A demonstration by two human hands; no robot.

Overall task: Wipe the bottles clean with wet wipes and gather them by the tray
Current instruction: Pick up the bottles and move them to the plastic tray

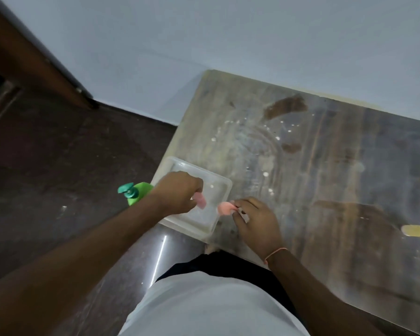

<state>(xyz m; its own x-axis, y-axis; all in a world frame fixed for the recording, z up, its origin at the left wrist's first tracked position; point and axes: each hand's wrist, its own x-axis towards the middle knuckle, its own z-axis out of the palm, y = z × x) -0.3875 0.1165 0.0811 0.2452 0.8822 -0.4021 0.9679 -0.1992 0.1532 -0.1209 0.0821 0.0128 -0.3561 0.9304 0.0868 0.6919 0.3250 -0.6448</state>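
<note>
Green pump bottle [136, 194] stands partly hidden behind the left hand [177, 192], which pinches something pink over the clear tray [222, 190]; the right hand [255, 220] grips another pink piece [224, 207] on the stained worktop [325, 166].

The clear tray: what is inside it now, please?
Above the clear tray the left hand holds something small and pink. White specks show on the tray's bare floor. Whatever lies under the hand is covered. The green pump bottle stands outside it.
</note>
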